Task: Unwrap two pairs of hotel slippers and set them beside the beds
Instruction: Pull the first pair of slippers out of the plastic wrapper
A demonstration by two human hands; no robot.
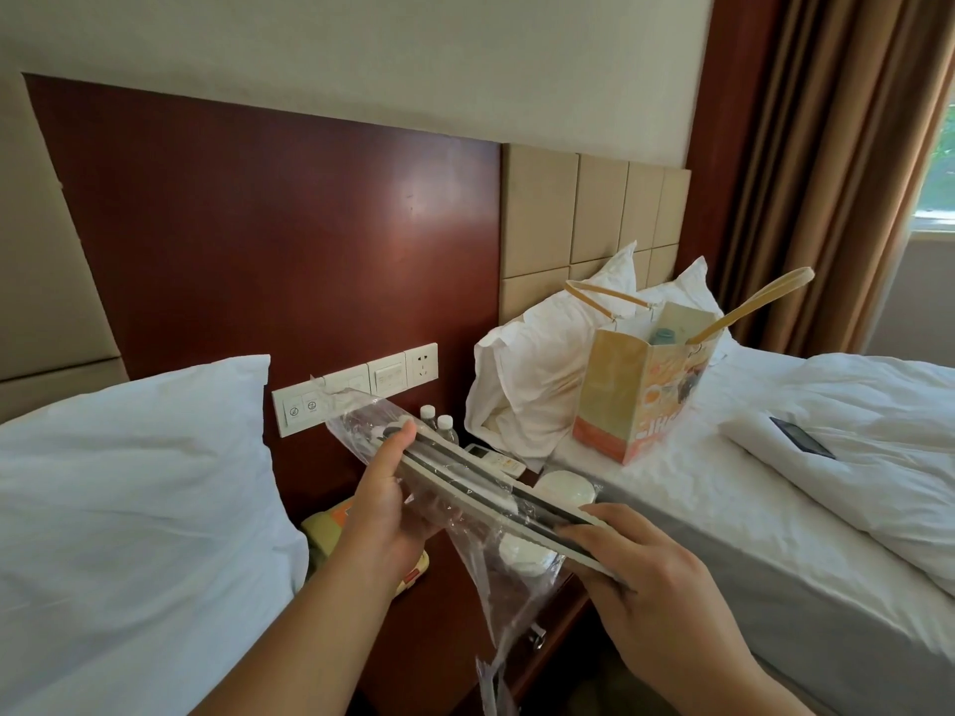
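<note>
A flat pair of hotel slippers [480, 478], pale with dark edges, is held edge-on above the nightstand between the two beds. Clear plastic wrap [496, 576] still covers its far end and hangs loose and crumpled under the middle. My left hand [387, 509] grips the wrapped far end, thumb on top. My right hand [656, 576] grips the bare near end, which sticks out of the wrap. A second pair of slippers is not in view.
The dark wooden nightstand [455, 602] carries two water bottles [439, 426], a remote [496, 457], a white round container [566, 488] and a yellow packet [330, 529]. The left bed's pillow [134, 498] is close. On the right bed [827, 509] stand a paper bag [641, 395], pillows and a phone [801, 436].
</note>
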